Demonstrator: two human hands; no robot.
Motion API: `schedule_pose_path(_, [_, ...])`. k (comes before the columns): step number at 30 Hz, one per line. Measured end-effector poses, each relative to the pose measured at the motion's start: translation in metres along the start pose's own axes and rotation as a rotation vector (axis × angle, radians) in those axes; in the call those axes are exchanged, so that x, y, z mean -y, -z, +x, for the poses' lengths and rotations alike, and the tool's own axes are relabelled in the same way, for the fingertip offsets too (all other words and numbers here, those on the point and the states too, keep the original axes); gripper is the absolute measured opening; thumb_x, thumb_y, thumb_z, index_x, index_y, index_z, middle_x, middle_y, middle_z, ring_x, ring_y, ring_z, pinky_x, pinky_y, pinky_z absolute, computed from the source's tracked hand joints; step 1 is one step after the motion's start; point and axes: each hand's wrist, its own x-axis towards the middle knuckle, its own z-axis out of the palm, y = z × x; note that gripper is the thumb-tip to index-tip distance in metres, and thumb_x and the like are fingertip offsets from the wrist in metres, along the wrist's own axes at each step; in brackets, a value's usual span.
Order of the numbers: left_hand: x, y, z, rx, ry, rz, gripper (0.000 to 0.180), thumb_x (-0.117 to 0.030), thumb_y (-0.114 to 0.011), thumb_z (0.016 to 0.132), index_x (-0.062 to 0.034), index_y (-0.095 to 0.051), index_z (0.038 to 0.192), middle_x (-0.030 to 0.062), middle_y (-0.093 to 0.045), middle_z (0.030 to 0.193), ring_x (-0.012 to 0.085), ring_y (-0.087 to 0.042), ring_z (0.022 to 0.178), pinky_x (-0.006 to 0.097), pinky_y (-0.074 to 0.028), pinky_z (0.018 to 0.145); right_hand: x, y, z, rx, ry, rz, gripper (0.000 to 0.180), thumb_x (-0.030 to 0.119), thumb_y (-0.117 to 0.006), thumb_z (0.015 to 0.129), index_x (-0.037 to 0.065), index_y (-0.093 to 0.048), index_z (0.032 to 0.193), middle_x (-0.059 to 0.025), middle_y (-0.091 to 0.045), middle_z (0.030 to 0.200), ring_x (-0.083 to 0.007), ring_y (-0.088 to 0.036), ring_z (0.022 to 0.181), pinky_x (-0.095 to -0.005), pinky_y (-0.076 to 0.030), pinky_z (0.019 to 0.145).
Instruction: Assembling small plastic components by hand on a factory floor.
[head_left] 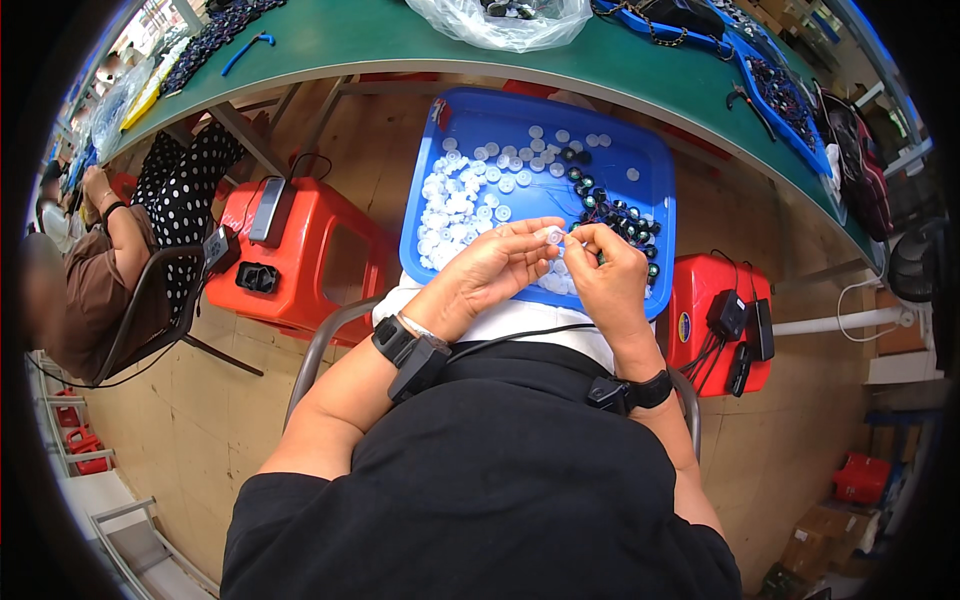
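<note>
Our left hand and right hand meet, pinching one small white disc over the blue tray. We judge steady fingertips keep it aligned.

Your one view comes from the head, looking steeply down over your chest and lap, with both forearms entering from the lower edge. It sits close to the blue tray on your knees, which fills the middle. The fisheye bends the green table into an arc along the top (straight edges curve near the rim), and dark corners ring the picture.
</note>
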Motion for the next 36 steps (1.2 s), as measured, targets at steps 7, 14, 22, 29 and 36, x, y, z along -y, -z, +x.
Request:
schedule_pose_path(7, [0.0,0.0,0.001,0.024,0.007,-0.003,0.032,-0.009,-0.062,0.09,0.0011,-0.054,0.119,0.0051,-0.06,0.098,0.0107,-0.06,0.088,0.021,-0.05,0.075,-0.001,-0.003,0.001,0.031,0.015,0.004,0.008,0.009,-0.066,0.079,0.004,-0.064,0.074,-0.0041,-0.056,0.057,-0.0149,-0.052,0.047,-0.0297,-0.041,0.047])
schedule_pose_path(14, [-0.002,0.004,-0.002,-0.039,-0.076,0.043,0.033,-0.01,-0.065,0.088,0.001,-0.055,0.118,0.0054,-0.06,0.098,0.0112,-0.059,0.088,0.022,-0.05,0.077,-0.006,-0.007,0.0,0.097,0.018,0.015,0.009,0.011,-0.062,0.086,0.004,-0.058,0.09,-0.0104,-0.062,0.067,-0.0266,-0.061,0.058,-0.0366,-0.046,0.053])
schedule_pose_path(22, [0.0,-0.005,-0.002,-0.045,-0.052,0.071,0.031,-0.009,-0.065,0.087,0.0012,-0.057,0.115,0.005,-0.061,0.099,0.0108,-0.058,0.088,0.023,-0.048,0.079,-0.01,-0.006,-0.002,0.134,0.004,0.059,0.008,0.01,-0.059,0.088,0.002,-0.056,0.088,-0.0117,-0.061,0.072,-0.0263,-0.06,0.061,-0.0356,-0.046,0.056])
schedule_pose_path(29, [-0.002,0.001,-0.003,-0.085,-0.068,0.003,0.028,-0.009,-0.063,0.089,0.003,-0.057,0.113,0.004,-0.06,0.095,0.0099,-0.058,0.087,0.023,-0.049,0.078,-0.016,-0.006,0.0,0.233,-0.198,0.302,0.008,0.007,-0.058,0.088,-0.001,-0.056,0.085,-0.0104,-0.059,0.075,-0.0173,-0.057,0.058,-0.0301,-0.045,0.054])
schedule_pose_path(36, [0.003,0.002,0.001,-0.034,-0.03,-0.034,0.026,-0.009,-0.065,0.087,0.0015,-0.06,0.11,0.0046,-0.062,0.094,0.0101,-0.059,0.087,0.023,-0.049,0.078,-0.021,-0.01,-0.002,0.135,-0.09,0.212,0.007,0.006,-0.061,0.085,0.0,-0.058,0.082,-0.0112,-0.06,0.074,-0.0217,-0.059,0.061,-0.033,-0.046,0.056])
